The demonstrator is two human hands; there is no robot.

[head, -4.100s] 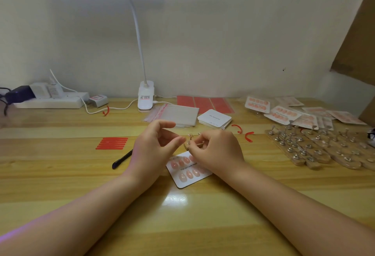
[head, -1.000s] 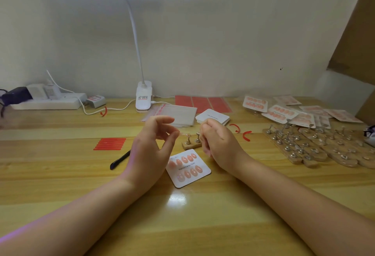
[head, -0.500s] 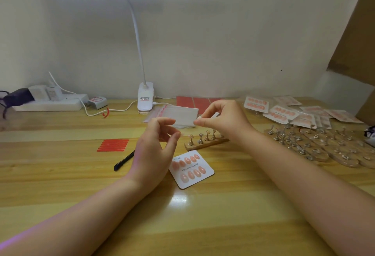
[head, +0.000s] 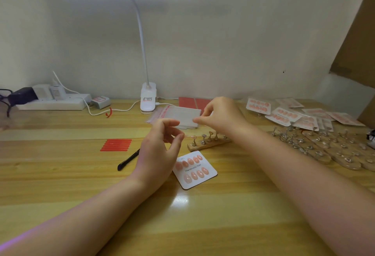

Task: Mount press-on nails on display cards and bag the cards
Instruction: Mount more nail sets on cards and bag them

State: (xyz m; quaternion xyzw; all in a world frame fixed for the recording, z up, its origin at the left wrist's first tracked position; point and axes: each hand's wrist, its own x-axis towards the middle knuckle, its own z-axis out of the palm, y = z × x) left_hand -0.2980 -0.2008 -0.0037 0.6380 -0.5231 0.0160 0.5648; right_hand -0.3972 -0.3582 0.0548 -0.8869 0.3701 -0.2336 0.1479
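A white display card (head: 195, 169) with two rows of pink press-on nails lies flat on the table in front of me. My left hand (head: 160, 150) hovers just left of it, fingers loosely curled and holding nothing. My right hand (head: 222, 114) reaches to the back and pinches the right corner of the top clear bag on the stack of bags (head: 178, 116). A wooden strip with bare metal nail stands (head: 209, 142) lies between the card and the bags.
Bagged nail cards (head: 284, 113) and several wooden stand strips (head: 324, 146) fill the right side. A black tool (head: 127, 160) and red adhesive strips (head: 116, 144) lie to the left. At the back stand a lamp base (head: 148, 101), red sheets (head: 194, 101) and a power strip (head: 52, 103).
My right hand left the wooden strip and moved back to the bag stack, uncovering the strip. My left hand stayed hovering beside the card.
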